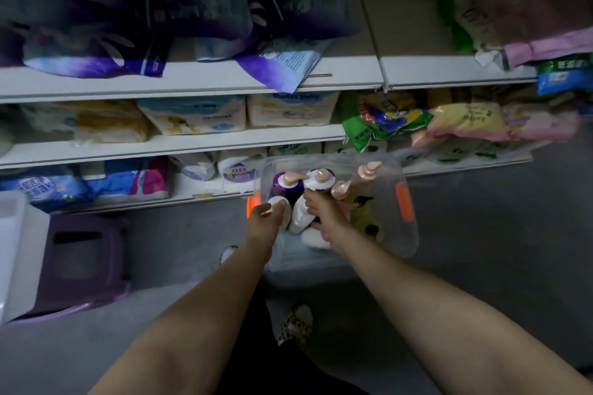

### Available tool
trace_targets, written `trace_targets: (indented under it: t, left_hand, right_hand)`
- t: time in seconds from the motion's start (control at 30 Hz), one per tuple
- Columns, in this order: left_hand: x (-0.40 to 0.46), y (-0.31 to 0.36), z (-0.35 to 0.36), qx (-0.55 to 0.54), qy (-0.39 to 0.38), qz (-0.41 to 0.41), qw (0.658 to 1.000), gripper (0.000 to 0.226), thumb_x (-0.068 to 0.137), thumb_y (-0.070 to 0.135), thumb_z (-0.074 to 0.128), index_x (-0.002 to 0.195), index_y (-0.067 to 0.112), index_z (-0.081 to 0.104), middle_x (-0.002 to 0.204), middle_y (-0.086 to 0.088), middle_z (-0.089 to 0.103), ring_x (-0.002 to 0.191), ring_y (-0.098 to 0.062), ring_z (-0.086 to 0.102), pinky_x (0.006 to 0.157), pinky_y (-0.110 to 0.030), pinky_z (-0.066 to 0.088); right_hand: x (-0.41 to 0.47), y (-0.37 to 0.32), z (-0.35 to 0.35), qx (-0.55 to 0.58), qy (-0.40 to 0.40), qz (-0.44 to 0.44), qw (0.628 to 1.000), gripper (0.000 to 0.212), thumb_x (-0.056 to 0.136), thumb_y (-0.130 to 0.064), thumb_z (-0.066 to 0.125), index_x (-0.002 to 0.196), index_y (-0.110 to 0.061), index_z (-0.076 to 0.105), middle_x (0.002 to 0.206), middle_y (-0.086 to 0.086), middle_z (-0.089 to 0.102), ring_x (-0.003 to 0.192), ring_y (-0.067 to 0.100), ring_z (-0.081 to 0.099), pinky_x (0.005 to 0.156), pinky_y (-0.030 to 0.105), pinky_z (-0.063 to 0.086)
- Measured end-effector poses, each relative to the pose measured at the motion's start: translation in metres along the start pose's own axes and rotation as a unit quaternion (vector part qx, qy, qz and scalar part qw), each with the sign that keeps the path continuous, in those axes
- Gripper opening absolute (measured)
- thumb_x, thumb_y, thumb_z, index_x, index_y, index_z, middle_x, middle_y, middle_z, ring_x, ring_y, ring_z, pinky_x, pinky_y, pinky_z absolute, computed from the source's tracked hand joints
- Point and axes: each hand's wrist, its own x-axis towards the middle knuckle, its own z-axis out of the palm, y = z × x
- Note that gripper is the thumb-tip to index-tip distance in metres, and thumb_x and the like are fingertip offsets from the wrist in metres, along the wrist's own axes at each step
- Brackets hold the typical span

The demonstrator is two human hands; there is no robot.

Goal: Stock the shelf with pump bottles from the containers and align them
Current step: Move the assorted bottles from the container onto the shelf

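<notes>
Dim store aisle, grey floor below white shelves packed with soft goods. Centre frame: fingertips of left hand curled over the rounded white top of a bottle at the clear container's left edge, gripping it; fingers of right hand wrapped round the neck of a white pump bottle lying tilted inside the container. Just beyond the hands, more pump bottles with pink pump heads standing or leaning in the same container, one with a purple body. Orange latches on the container's sides. Lower frame: bare forearms reaching in from the bottom corners, patterned slipper between them. Left of frame: purple stool on the floor beside a white bin. Upper frame: purple-and-blue packs on the top shelf, green and pink bags at right.
</notes>
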Motion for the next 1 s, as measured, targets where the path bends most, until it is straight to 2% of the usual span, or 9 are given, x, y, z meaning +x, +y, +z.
trace_targets:
  t: [0.13, 0.23, 0.33, 0.47, 0.67, 0.77, 0.9, 0.97, 1.0]
  left_hand:
    - [0.002, -0.003, 0.002, 0.019, 0.004, -0.004, 1.0, 0.054, 0.084, 0.046, 0.073, 0.123, 0.012, 0.056, 0.118, -0.014, 0.064, 0.109, -0.029, 0.062, 0.1, -0.048, 0.049]
    - [0.006, -0.003, 0.004, 0.026, 0.003, -0.004, 1.0, 0.048, 0.082, 0.048, 0.074, 0.113, 0.017, 0.055, 0.115, -0.014, 0.063, 0.106, -0.028, 0.062, 0.098, -0.048, 0.051]
    - [0.009, -0.001, 0.005, 0.023, -0.005, -0.013, 1.0, 0.051, 0.082, 0.049, 0.074, 0.115, 0.015, 0.055, 0.112, -0.015, 0.064, 0.103, -0.028, 0.063, 0.096, -0.045, 0.053]
    - [0.007, 0.001, 0.003, 0.017, -0.011, -0.01, 1.0, 0.05, 0.082, 0.047, 0.076, 0.112, 0.012, 0.057, 0.107, -0.015, 0.064, 0.086, -0.022, 0.061, 0.077, -0.035, 0.056]
    - [-0.005, 0.007, 0.002, 0.007, -0.007, 0.036, 0.999, 0.041, 0.075, 0.041, 0.083, 0.097, 0.017, 0.058, 0.089, -0.004, 0.064, 0.078, -0.019, 0.06, 0.077, -0.036, 0.052]
    - [-0.015, 0.021, 0.002, 0.01, 0.004, 0.067, 0.998, 0.042, 0.074, 0.041, 0.084, 0.097, 0.015, 0.061, 0.096, -0.01, 0.069, 0.084, -0.023, 0.062, 0.083, -0.04, 0.053]
    - [-0.031, 0.039, -0.001, 0.008, -0.008, 0.088, 0.996, 0.054, 0.075, 0.049, 0.081, 0.108, 0.009, 0.066, 0.104, -0.012, 0.07, 0.094, -0.025, 0.063, 0.086, -0.04, 0.052]
    - [-0.04, 0.05, -0.002, 0.007, -0.016, 0.097, 0.995, 0.053, 0.077, 0.051, 0.078, 0.107, 0.009, 0.068, 0.102, -0.013, 0.072, 0.085, -0.021, 0.062, 0.077, -0.032, 0.05]
    - [-0.045, 0.057, -0.002, 0.009, -0.021, 0.102, 0.994, 0.053, 0.077, 0.053, 0.077, 0.106, 0.009, 0.07, 0.1, -0.012, 0.073, 0.081, -0.019, 0.061, 0.074, -0.029, 0.048]
  right_hand:
    - [-0.001, -0.001, 0.002, 0.011, -0.002, -0.001, 1.0, 0.015, 0.095, -0.041, 0.061, 0.095, -0.026, 0.063, 0.104, 0.0, 0.063, 0.093, 0.011, 0.058, 0.096, 0.038, 0.046]
    - [-0.002, -0.003, 0.001, 0.018, -0.003, 0.002, 1.0, 0.021, 0.095, -0.041, 0.06, 0.105, -0.023, 0.064, 0.107, 0.001, 0.063, 0.095, 0.012, 0.058, 0.095, 0.036, 0.046]
    - [-0.004, -0.001, -0.003, 0.018, -0.002, 0.01, 1.0, 0.036, 0.096, -0.042, 0.058, 0.123, -0.018, 0.062, 0.119, 0.003, 0.063, 0.106, 0.017, 0.057, 0.101, 0.039, 0.044]
    - [-0.007, -0.005, -0.008, -0.007, -0.007, 0.025, 1.0, 0.048, 0.097, -0.046, 0.054, 0.135, -0.017, 0.058, 0.125, 0.006, 0.059, 0.11, 0.023, 0.052, 0.1, 0.039, 0.04]
    - [-0.009, -0.006, -0.011, -0.001, -0.007, 0.022, 1.0, 0.045, 0.095, -0.046, 0.057, 0.127, -0.014, 0.061, 0.126, 0.007, 0.061, 0.117, 0.024, 0.055, 0.109, 0.043, 0.04]
    - [-0.014, -0.009, -0.011, -0.007, -0.011, 0.011, 1.0, 0.041, 0.094, -0.048, 0.057, 0.118, -0.015, 0.065, 0.116, 0.005, 0.064, 0.114, 0.022, 0.058, 0.107, 0.043, 0.042]
    - [-0.027, -0.017, -0.012, -0.002, -0.031, -0.012, 0.999, 0.063, 0.073, -0.062, 0.061, 0.122, -0.023, 0.065, 0.117, 0.0, 0.064, 0.107, 0.015, 0.058, 0.086, 0.034, 0.045]
    - [-0.032, -0.02, -0.012, -0.001, -0.039, -0.022, 0.999, 0.072, 0.064, -0.066, 0.06, 0.122, -0.024, 0.065, 0.118, -0.001, 0.062, 0.11, 0.017, 0.057, 0.09, 0.036, 0.044]
    - [-0.034, -0.022, -0.014, -0.003, -0.043, -0.035, 0.998, 0.065, 0.065, -0.065, 0.058, 0.115, -0.025, 0.068, 0.115, -0.002, 0.064, 0.107, 0.016, 0.058, 0.093, 0.038, 0.045]
